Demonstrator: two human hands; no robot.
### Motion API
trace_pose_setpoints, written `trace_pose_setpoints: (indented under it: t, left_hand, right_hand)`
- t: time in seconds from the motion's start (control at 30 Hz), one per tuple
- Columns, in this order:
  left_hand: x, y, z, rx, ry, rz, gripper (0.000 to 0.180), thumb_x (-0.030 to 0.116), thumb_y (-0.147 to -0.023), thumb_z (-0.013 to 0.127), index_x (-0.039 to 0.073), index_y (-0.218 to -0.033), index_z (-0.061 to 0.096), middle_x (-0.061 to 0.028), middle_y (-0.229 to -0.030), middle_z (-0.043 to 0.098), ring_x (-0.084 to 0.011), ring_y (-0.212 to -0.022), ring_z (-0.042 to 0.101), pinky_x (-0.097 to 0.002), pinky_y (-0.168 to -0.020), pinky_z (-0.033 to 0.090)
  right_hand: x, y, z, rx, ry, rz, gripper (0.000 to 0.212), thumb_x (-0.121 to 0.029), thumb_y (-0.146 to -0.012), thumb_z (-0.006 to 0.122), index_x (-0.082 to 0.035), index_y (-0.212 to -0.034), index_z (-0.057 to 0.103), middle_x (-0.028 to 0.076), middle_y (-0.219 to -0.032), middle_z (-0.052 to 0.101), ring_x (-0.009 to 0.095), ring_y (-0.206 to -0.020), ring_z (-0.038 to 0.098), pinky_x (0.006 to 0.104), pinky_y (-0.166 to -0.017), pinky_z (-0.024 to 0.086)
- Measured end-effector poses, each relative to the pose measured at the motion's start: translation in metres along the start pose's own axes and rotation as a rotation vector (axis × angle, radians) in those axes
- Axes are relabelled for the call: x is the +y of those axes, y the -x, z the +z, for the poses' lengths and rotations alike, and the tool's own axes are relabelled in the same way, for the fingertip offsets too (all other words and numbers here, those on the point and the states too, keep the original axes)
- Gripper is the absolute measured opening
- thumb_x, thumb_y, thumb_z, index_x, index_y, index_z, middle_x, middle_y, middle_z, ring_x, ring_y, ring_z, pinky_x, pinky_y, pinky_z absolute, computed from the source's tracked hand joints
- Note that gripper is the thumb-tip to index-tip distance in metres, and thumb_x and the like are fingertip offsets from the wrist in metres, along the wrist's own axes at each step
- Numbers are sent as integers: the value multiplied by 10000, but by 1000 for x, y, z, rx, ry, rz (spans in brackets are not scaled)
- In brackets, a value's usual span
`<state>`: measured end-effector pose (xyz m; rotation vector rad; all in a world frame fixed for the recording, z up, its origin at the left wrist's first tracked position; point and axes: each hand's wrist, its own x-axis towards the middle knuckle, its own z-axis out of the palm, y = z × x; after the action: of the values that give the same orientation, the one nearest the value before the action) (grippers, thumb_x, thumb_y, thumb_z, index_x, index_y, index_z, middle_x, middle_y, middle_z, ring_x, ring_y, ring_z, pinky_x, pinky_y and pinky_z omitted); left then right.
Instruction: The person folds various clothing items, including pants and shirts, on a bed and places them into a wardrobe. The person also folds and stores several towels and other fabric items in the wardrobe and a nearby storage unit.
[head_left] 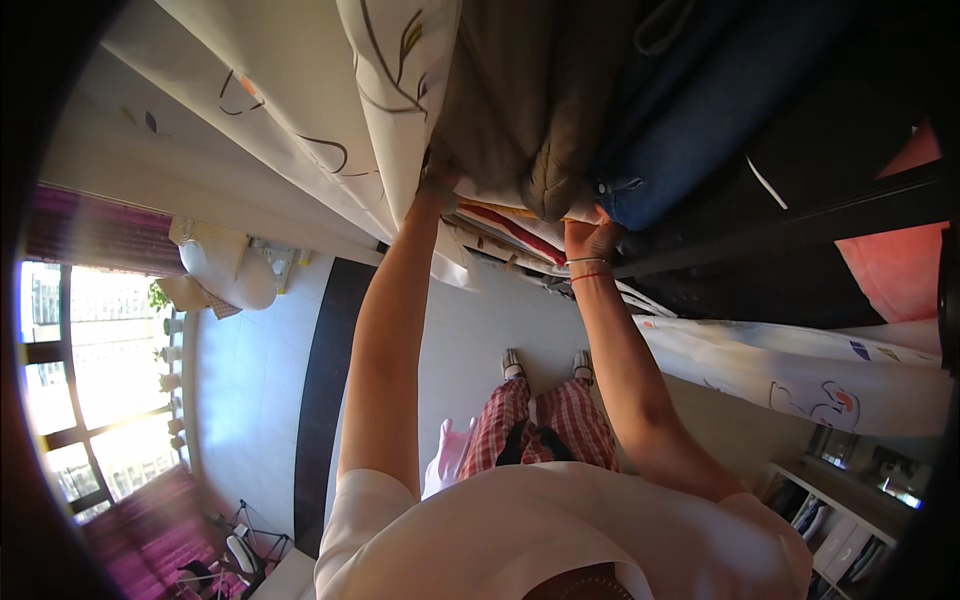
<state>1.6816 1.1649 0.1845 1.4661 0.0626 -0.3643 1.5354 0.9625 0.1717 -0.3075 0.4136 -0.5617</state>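
Observation:
Both my arms reach forward into hanging clothes, to a stack of folded clothes (522, 236) with red, white and mustard layers. My left hand (438, 188) is at the stack's left side, its fingers mostly hidden by the cloth. On the opposite side, my right hand (594, 238) closes round the stack's edge, with bracelets on that wrist. Just above hang an olive-brown padded garment (556, 150) and blue jeans (690, 135), the jeans close to my right hand. A white patterned curtain (390, 100) falls beside my left hand.
Another part of the white printed fabric (800, 385) spreads at the right, below a coral-coloured cloth (895, 270). A bright window (110, 350) with purple curtains (150, 550) lies at the left. A white shelf unit (830, 530) stands at the lower right.

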Motion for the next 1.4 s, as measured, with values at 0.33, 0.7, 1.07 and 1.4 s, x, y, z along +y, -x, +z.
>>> trace_pose_setpoints:
  t: [0.33, 0.7, 1.07, 1.4]
  left_hand:
    - [-41, 22, 4, 40, -337, 115, 493, 377, -904, 514, 65, -1286, 508, -175, -1158, 614, -340, -1084, 572, -428, -904, 486]
    - [-43, 29, 34, 109, -658, 396, 490, 374, -902, 514, 90, -1301, 501, -194, -1154, 611, -367, -1068, 572, -449, -893, 479]
    - [-56, 61, 56, -270, -1134, 417, 528, 389, -892, 469, 180, -1374, 417, -222, -1145, 608, -410, -1046, 578, -516, -907, 440]
    - [-27, 50, 65, -421, -1183, 107, 580, 362, -907, 400, 220, -1454, 271, -197, -1278, 552, -385, -1117, 570, -498, -934, 446]
  right_hand:
    - [6, 19, -85, 384, -29, 133, 456, -3, -781, 598, -59, -1230, 540, 86, -1280, 560, 289, -1228, 480, 479, -1088, 350]
    - [4, 60, -78, 375, 140, 80, 349, -62, -874, 580, -32, -1218, 537, 98, -1251, 555, 252, -1175, 518, 429, -1037, 419]
    - [9, 56, -12, -366, 1997, -676, 386, -226, -844, 639, -36, -1169, 553, 179, -1130, 550, 345, -992, 529, 432, -820, 423]
    - [10, 13, -7, -358, 2232, -299, 841, -518, -819, 622, 24, -1391, 329, 268, -1426, 333, 401, -1273, 374, 430, -1043, 321]
